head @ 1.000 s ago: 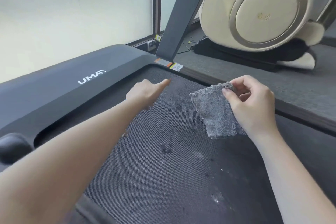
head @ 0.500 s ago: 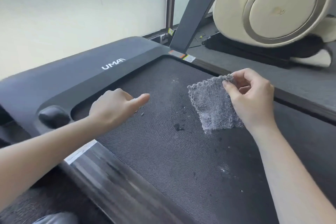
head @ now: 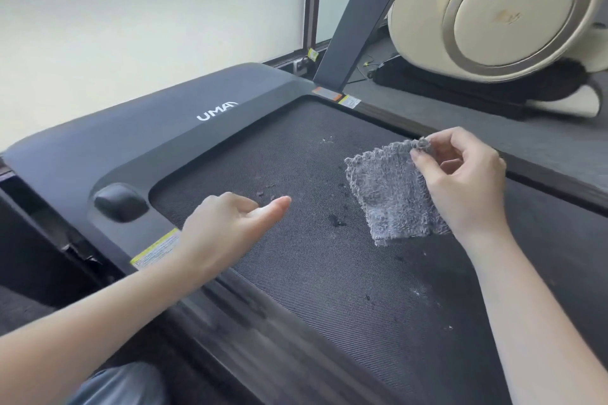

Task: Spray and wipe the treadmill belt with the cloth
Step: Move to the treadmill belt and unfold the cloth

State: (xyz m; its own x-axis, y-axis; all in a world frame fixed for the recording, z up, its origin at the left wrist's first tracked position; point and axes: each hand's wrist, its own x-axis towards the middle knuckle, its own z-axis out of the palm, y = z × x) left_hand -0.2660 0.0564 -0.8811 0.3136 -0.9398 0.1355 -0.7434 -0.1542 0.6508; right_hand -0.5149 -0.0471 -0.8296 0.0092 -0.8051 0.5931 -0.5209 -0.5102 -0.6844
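Dark specks and pale smears dot the treadmill belt (head: 312, 273) at centre frame, below the grey hood (head: 148, 128) and a frosted window (head: 148, 10) at upper left; a cream machine (head: 493, 10) fills the upper right. Your right hand (head: 467, 184) pinches the grey cloth (head: 391, 194) by its top edge, hanging over the belt at centre right. Your left hand (head: 223, 227), fingers curled with one stretched out and holding nothing, has drawn back from the belt's far corner toward the lower left.
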